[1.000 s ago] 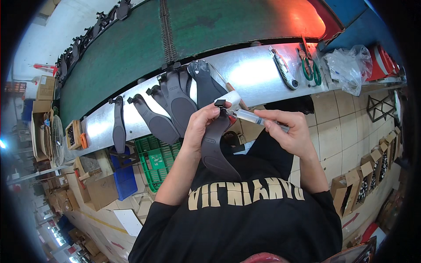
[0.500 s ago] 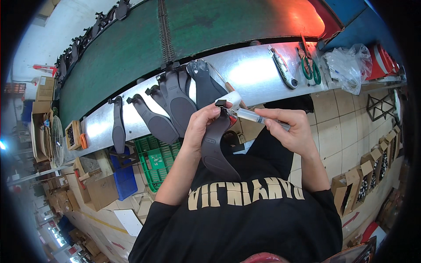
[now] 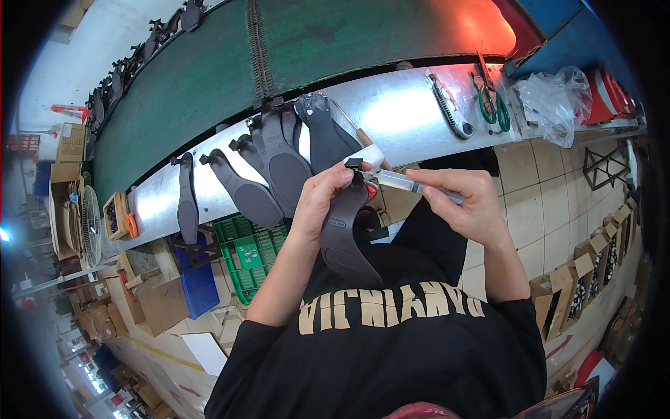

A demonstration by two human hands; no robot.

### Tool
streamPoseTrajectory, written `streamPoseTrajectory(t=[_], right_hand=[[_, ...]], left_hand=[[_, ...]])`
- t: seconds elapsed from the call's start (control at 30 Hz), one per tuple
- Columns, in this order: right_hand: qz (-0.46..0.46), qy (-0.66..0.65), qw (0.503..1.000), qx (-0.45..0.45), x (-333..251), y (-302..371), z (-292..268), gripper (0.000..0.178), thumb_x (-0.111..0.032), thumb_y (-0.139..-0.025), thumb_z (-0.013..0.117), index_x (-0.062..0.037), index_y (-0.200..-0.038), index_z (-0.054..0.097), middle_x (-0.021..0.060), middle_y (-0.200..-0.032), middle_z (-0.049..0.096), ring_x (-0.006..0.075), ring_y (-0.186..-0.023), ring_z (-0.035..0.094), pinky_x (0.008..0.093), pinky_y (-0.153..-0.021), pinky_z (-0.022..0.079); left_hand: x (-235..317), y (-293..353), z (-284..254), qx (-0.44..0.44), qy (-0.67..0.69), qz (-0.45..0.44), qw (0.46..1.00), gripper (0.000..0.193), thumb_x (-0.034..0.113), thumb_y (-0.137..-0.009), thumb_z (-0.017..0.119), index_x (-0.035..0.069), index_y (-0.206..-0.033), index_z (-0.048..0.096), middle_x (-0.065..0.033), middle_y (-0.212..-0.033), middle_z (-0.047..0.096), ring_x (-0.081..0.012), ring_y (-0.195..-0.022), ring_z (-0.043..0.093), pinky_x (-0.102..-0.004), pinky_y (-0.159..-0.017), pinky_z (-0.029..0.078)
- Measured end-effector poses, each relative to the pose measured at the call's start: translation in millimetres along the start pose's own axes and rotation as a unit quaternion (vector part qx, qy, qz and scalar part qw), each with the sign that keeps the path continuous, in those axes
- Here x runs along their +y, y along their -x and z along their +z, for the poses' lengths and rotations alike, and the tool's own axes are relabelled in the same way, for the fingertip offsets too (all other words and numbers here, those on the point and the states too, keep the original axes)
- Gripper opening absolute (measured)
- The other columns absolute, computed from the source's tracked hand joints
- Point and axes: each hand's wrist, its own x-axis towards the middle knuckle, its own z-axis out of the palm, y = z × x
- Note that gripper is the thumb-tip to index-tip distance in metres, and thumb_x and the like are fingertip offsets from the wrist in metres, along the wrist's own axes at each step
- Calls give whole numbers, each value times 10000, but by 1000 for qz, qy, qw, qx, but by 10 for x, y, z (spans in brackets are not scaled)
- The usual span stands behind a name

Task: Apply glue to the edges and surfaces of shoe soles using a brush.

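Observation:
My left hand [image 3: 322,199] grips a dark grey strap [image 3: 344,241] near its top end, which has a small black clip [image 3: 354,164]. The strap's wide padded part hangs down against my shirt. In my right hand [image 3: 464,206] is a clear syringe [image 3: 399,181], pinched between thumb and fingers. Its tip points left at the strap just below the clip; whether they touch is hard to see. Behind them, a white roll-like piece [image 3: 370,155] partly shows. Several similar straps [image 3: 279,157] lie side by side on the metal ledge [image 3: 391,105], left of my hands.
A green conveyor belt [image 3: 174,84] runs beyond the ledge. On the ledge's right lie a utility knife [image 3: 450,108], green-handled scissors [image 3: 494,108] and a clear plastic bag [image 3: 551,105]. A green crate [image 3: 248,258] stands below the ledge, and open cardboard boxes [image 3: 586,279] line the right floor.
The syringe and my right hand have shifted very slightly right. My left hand keeps its hold on the strap near the clip.

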Motion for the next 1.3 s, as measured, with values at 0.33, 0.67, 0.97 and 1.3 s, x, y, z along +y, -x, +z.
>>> streamPoseTrajectory(t=[0.33, 0.67, 0.97, 1.3], right_hand=[[-17, 6, 1000, 15, -4, -5, -37, 276, -11, -877, 621, -34, -1129, 732, 69, -820, 719, 84, -676, 620, 224, -621, 482], [-28, 36, 999, -7, -30, -20, -97, 291, 10, -850, 627, -33, -1118, 733, 94, -841, 729, 116, -682, 642, 242, -628, 495], [-46, 95, 994, -7, -103, -80, -121, 268, -25, -823, 663, -59, -1076, 741, 121, -817, 720, 203, -671, 693, 281, -619, 527], [-110, 175, 978, -20, -116, -159, -223, 282, -38, -800, 684, -106, -1065, 748, 82, -678, 653, 221, -602, 646, 312, -554, 481]], left_hand=[[-12, -7, 8, -4, 21, 18, 1000, 349, 175, -923, 546, -29, -1190, 640, -79, -999, 677, -107, -834, 654, -219, -749, 530], [15, -20, 67, 17, 19, 14, 1000, 288, 89, -956, 530, -25, -1191, 653, -61, -1026, 677, -81, -832, 649, -193, -728, 523], [2, -27, 75, 9, -37, 57, 998, 328, 143, -944, 524, -13, -1203, 652, -74, -953, 699, -103, -812, 652, -224, -738, 519], [-93, -106, 16, 1, -94, 134, 987, 263, 64, -912, 552, -5, -1105, 716, -100, -1376, 509, -193, -1238, 525, -295, -1004, 425]])
